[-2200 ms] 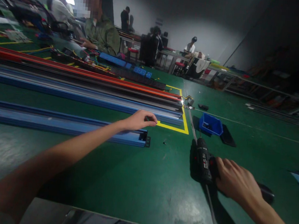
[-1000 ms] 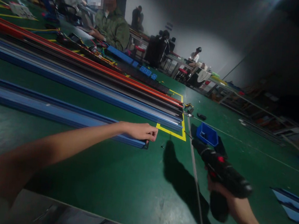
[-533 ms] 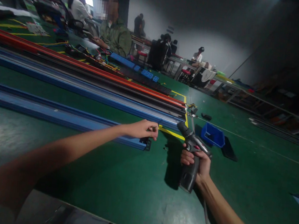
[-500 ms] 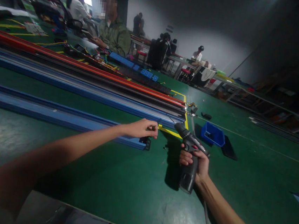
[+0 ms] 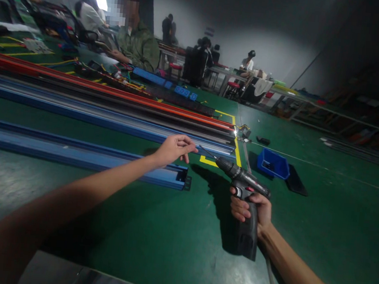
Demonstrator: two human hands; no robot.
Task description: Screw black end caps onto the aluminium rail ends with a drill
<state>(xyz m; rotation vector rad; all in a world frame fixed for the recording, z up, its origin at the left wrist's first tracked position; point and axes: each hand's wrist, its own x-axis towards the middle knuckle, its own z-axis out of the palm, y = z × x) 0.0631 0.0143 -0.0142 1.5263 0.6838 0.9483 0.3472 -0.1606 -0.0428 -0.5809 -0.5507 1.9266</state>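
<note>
My right hand point(image 5: 248, 205) is wrapped round the grip of a black cordless drill point(image 5: 244, 178), a finger at its trigger. The drill points left, and a long thin bit point(image 5: 208, 152) sticks out of its chuck. Beside the bit's tip is my left hand point(image 5: 176, 150), thumb and forefinger pinched together. Whatever may be between those fingertips is too small to make out. Below the left hand lies a long blue channel-shaped profile point(image 5: 114, 161) with a black end piece point(image 5: 187, 183).
Behind are more long profiles, blue point(image 5: 117, 121) and orange point(image 5: 166, 107), on the green tabletop point(image 5: 154, 232). A blue bin point(image 5: 273, 164) stands right, next to a flat black object point(image 5: 296, 181). Across the table sits a person in a green jacket point(image 5: 141, 48); others work further back.
My left hand has risen slightly and moved left, its fingertips now by the bit's tip. The drill has shifted a little, its bit now reaching toward those fingers.
</note>
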